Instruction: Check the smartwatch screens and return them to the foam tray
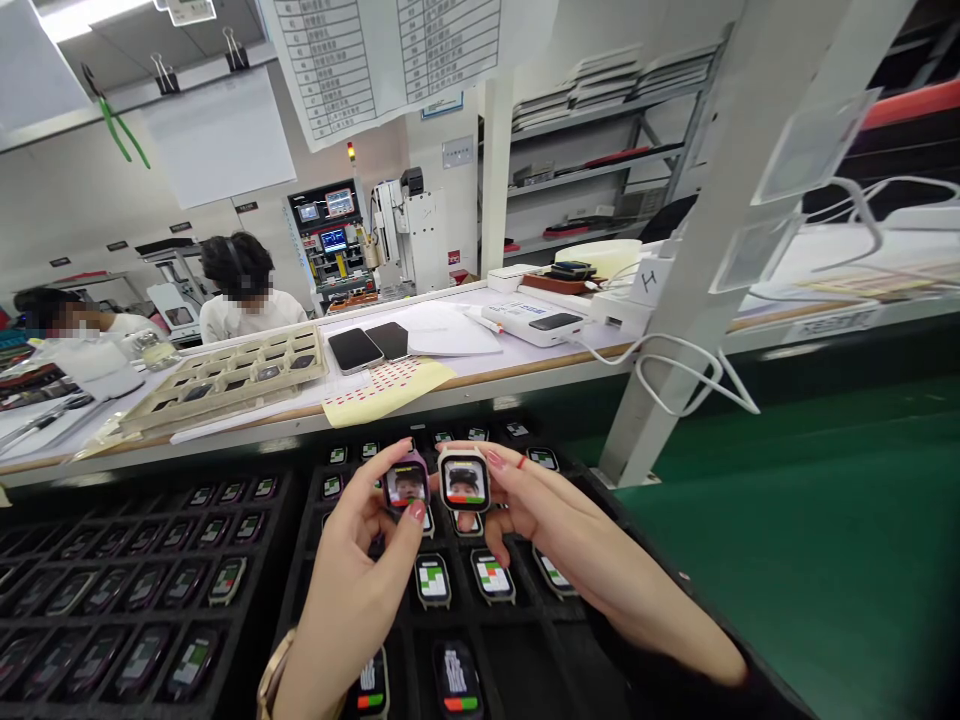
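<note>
My left hand [367, 570] is closed on a purple-cased smartwatch [406, 484], with the thumb at its lower edge. Close beside it, a pale-cased smartwatch [464, 482] is gripped in my right hand [536, 510]. Both watches are tilted up toward me, and their lit screens show a picture of a person above a red and green bar. Below my hands lies a black foam tray [517, 665] with several watches in its compartments. Among them are a watch with a green and white screen [433, 580] and one showing white text [456, 680].
A second black tray [259, 600] of watches lies left. Behind, a workbench [517, 375] carries a beige compartment box [225, 375], phones [355, 350] and a white device [532, 325] with a cable. A metal post [690, 240] rises at right. Two people sit beyond the bench.
</note>
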`<act>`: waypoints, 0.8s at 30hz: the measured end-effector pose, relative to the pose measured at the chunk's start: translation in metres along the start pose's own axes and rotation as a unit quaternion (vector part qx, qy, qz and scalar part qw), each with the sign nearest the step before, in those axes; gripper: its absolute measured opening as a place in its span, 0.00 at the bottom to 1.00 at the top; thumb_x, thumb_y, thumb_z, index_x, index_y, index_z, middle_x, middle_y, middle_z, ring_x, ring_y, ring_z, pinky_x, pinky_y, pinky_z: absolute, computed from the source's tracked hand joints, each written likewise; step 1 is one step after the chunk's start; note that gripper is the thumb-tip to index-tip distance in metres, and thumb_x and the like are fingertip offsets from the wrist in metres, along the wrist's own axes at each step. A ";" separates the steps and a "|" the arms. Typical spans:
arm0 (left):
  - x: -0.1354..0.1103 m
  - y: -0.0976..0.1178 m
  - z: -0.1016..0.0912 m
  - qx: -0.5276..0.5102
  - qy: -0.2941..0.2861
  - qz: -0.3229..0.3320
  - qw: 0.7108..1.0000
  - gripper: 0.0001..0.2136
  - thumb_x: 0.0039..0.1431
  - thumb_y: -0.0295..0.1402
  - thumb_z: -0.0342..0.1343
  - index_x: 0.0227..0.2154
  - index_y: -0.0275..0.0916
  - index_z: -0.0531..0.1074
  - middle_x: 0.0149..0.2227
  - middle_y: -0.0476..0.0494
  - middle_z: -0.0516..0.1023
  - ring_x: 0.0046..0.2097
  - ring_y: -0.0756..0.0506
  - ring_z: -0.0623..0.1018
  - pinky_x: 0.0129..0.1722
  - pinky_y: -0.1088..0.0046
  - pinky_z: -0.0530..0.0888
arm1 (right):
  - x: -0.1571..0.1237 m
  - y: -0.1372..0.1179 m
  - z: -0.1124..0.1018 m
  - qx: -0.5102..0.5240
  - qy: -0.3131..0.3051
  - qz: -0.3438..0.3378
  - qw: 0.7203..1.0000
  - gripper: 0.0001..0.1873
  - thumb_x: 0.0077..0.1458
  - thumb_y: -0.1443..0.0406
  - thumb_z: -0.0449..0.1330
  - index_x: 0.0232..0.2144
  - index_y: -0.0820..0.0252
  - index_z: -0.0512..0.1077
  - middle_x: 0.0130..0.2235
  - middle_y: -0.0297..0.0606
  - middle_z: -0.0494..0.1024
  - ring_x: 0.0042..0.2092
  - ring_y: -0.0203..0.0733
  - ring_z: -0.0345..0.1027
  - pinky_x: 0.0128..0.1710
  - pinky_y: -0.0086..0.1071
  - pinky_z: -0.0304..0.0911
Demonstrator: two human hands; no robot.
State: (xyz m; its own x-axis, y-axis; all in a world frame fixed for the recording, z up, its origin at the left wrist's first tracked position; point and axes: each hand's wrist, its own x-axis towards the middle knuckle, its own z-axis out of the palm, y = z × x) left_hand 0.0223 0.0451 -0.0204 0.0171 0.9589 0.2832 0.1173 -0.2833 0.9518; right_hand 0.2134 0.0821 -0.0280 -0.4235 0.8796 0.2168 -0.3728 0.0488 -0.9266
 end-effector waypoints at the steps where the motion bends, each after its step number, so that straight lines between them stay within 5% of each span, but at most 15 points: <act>1: 0.000 0.000 0.000 0.004 0.001 0.001 1.000 0.23 0.63 0.39 0.59 0.61 0.53 0.66 0.42 0.47 0.78 0.30 0.53 0.70 0.43 0.74 0.75 | 0.000 0.000 0.000 -0.002 -0.002 0.002 1.000 0.27 0.67 0.46 0.60 0.57 0.57 0.72 0.45 0.43 0.76 0.36 0.42 0.69 0.25 0.24 0.67; 14: 0.000 0.001 0.001 0.008 0.014 0.004 1.000 0.23 0.63 0.39 0.59 0.61 0.51 0.67 0.44 0.45 0.79 0.52 0.44 0.77 0.49 0.74 0.75 | -0.001 -0.017 0.010 -0.080 -0.027 0.004 0.996 0.23 0.60 0.60 0.62 0.57 0.60 0.69 0.45 0.39 0.75 0.29 0.35 0.62 0.31 0.28 0.65; 24: 0.000 0.006 0.005 -0.003 0.064 0.017 0.998 0.26 0.61 0.36 0.61 0.61 0.51 0.65 0.58 0.43 0.73 0.54 0.44 0.77 0.46 0.75 0.77 | -0.004 -0.016 0.012 -0.085 0.038 -0.006 0.996 0.21 0.62 0.54 0.62 0.53 0.58 0.73 0.46 0.41 0.76 0.32 0.41 0.66 0.33 0.33 0.66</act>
State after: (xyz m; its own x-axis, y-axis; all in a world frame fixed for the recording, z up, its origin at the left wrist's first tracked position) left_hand 0.0279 0.0434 -0.0151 -0.1065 0.9388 0.3275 0.1122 -0.3159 0.9421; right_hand 0.2113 0.0720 -0.0100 -0.3534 0.9115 0.2102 -0.2299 0.1332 -0.9640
